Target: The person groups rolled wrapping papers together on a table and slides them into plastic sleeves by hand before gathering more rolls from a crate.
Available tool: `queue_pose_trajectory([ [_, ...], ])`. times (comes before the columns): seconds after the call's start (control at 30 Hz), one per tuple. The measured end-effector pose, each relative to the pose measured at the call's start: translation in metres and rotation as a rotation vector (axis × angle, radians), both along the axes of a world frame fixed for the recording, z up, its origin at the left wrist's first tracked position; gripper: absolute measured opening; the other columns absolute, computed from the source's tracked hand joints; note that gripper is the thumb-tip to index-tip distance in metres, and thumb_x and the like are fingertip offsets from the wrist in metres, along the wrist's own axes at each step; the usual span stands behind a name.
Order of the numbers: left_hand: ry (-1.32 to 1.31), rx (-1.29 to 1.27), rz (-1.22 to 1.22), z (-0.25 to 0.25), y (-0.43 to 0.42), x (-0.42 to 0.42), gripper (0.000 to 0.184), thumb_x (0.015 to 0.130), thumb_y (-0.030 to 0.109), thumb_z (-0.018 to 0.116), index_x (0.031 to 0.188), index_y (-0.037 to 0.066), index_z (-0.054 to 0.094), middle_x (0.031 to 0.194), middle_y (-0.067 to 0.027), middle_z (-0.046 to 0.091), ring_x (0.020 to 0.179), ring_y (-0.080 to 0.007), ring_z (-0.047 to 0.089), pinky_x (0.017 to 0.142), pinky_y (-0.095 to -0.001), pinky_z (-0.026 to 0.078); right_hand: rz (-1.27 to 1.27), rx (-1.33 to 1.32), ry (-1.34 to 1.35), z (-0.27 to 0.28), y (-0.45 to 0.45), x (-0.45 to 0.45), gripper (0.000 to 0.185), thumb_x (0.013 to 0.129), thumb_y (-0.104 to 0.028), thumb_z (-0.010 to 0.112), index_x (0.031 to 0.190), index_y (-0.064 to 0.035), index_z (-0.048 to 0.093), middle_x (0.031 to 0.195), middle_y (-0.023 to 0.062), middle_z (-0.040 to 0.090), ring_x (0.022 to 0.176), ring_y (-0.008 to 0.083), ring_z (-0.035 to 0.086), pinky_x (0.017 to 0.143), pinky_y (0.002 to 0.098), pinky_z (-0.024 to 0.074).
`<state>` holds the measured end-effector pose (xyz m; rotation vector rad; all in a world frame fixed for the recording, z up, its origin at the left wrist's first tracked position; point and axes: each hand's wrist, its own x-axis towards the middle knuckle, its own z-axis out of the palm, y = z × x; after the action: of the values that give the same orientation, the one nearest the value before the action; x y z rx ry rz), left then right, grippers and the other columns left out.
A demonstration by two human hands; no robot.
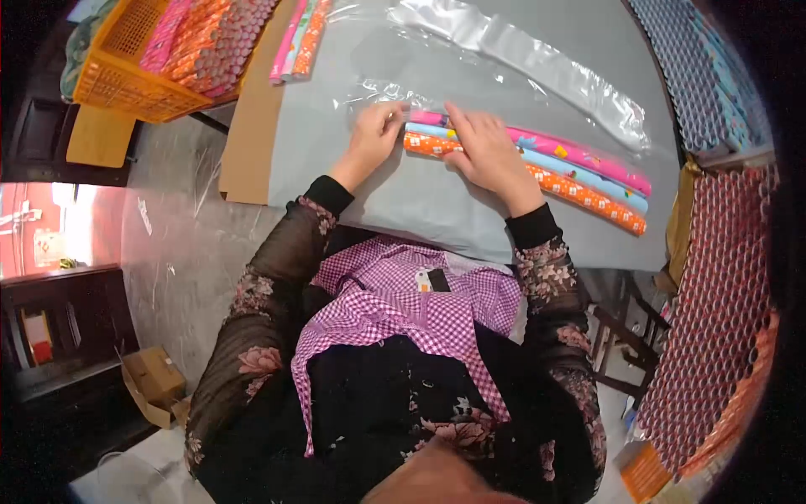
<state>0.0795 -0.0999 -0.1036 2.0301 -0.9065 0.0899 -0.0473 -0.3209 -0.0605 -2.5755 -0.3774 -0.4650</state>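
Note:
Three wrapping paper rolls lie side by side on the grey table: a pink roll (579, 156), a light blue roll (588, 177) and an orange roll (579, 190) with white patterns. Across them rests my right hand (491, 157), its fingers over the pink roll and its thumb by the orange one. At their left ends, my left hand (371, 139) is closed in a pinch at the edge of a clear plastic sleeve (390, 91). Its fingertips partly hide what they hold. How far the sleeve reaches over the rolls I cannot tell.
More clear plastic sleeves (554, 71) lie on the far part of the table (323, 168). Another group of rolls (302, 42) is at the upper left, beside an orange crate (126, 84) full of rolls. Stacked rolls (726, 311) line the right side.

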Motion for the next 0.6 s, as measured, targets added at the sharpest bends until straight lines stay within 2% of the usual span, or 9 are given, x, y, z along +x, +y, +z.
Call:
queue_pose_trajectory([
  [0.13, -0.056, -0.018, -0.075, 0.013, -0.001, -0.020, 0.029, 0.093, -0.003, 0.053, 0.122, 0.000, 0.056, 0.119, -0.0130, 0.065, 0.108, -0.0176, 0.063, 0.090, -0.0310, 0.051, 0.009, -0.023, -0.005, 0.002, 0.002, -0.001, 0.073, 0.080, -0.024, 0.070, 0.143, -0.0036, 0.040, 0.116, 0.0157, 0.058, 0.110, 0.0318, 0.053, 0.097, 0.0430, 0.0403],
  [0.2, 0.369, -0.308, -0.153, 0.017, -0.004, -0.025, 0.032, 0.089, -0.002, 0.054, 0.121, -0.003, 0.056, 0.117, -0.0148, 0.064, 0.109, -0.0222, 0.063, 0.094, -0.0335, 0.050, 0.004, -0.049, -0.022, 0.002, 0.001, 0.000, 0.070, 0.080, -0.024, 0.070, 0.142, -0.0054, 0.042, 0.116, 0.0149, 0.057, 0.108, 0.0319, 0.053, 0.096, 0.0425, 0.0406],
  [0.23, 0.512, -0.258, -0.146, 0.024, -0.001, -0.023, 0.038, 0.089, -0.001, 0.056, 0.127, -0.003, 0.054, 0.123, -0.0123, 0.060, 0.112, -0.0181, 0.060, 0.097, -0.0317, 0.048, 0.001, -0.031, 0.006, 0.005, 0.002, -0.002, 0.067, 0.080, -0.023, 0.069, 0.141, -0.0060, 0.044, 0.116, 0.0147, 0.057, 0.108, 0.0328, 0.053, 0.096, 0.0426, 0.0408],
  [0.37, 0.589, -0.299, -0.087, 0.050, -0.013, -0.027, 0.047, 0.092, 0.006, 0.060, 0.136, 0.000, 0.045, 0.126, -0.0116, 0.059, 0.113, -0.0175, 0.059, 0.093, -0.0306, 0.049, 0.010, -0.006, -0.026, 0.004, 0.002, -0.003, 0.066, 0.080, -0.024, 0.069, 0.140, -0.0057, 0.045, 0.115, 0.0153, 0.056, 0.108, 0.0335, 0.052, 0.095, 0.0428, 0.0410],
  [0.43, 0.414, 0.035, 0.070, 0.054, -0.019, -0.018, 0.041, 0.093, 0.013, 0.063, 0.130, -0.001, 0.053, 0.117, -0.0101, 0.065, 0.105, -0.0152, 0.062, 0.086, -0.0286, 0.050, 0.007, -0.020, -0.021, 0.005, 0.002, -0.003, 0.066, 0.080, -0.024, 0.069, 0.139, -0.0059, 0.046, 0.116, 0.0157, 0.057, 0.108, 0.0338, 0.053, 0.096, 0.0432, 0.0412],
  [0.47, 0.411, 0.034, 0.068, 0.056, -0.021, -0.016, 0.041, 0.093, 0.013, 0.063, 0.130, -0.001, 0.053, 0.117, -0.0101, 0.065, 0.105, -0.0152, 0.062, 0.086, -0.0286, 0.050, 0.005, -0.020, -0.025, 0.003, 0.002, -0.002, 0.066, 0.080, -0.024, 0.069, 0.139, -0.0059, 0.046, 0.116, 0.0157, 0.057, 0.108, 0.0338, 0.053, 0.096, 0.0432, 0.0412],
  [0.53, 0.365, 0.042, 0.118, 0.058, -0.029, -0.013, 0.032, 0.093, 0.019, 0.065, 0.117, -0.002, 0.064, 0.102, -0.0083, 0.070, 0.094, -0.0131, 0.064, 0.080, -0.0275, 0.051, 0.010, -0.034, -0.038, -0.001, 0.001, 0.000, 0.066, 0.080, -0.024, 0.069, 0.139, -0.0055, 0.046, 0.117, 0.0155, 0.057, 0.109, 0.0334, 0.053, 0.097, 0.0435, 0.0411],
  [0.6, 0.345, 0.022, 0.138, 0.055, -0.034, -0.014, 0.028, 0.093, 0.019, 0.065, 0.111, -0.002, 0.066, 0.097, -0.0079, 0.070, 0.090, -0.0129, 0.064, 0.079, -0.0276, 0.051, 0.005, -0.026, -0.034, -0.002, 0.001, 0.001, 0.067, 0.079, -0.024, 0.069, 0.139, -0.0053, 0.046, 0.117, 0.0154, 0.057, 0.109, 0.0333, 0.053, 0.097, 0.0436, 0.0411],
])
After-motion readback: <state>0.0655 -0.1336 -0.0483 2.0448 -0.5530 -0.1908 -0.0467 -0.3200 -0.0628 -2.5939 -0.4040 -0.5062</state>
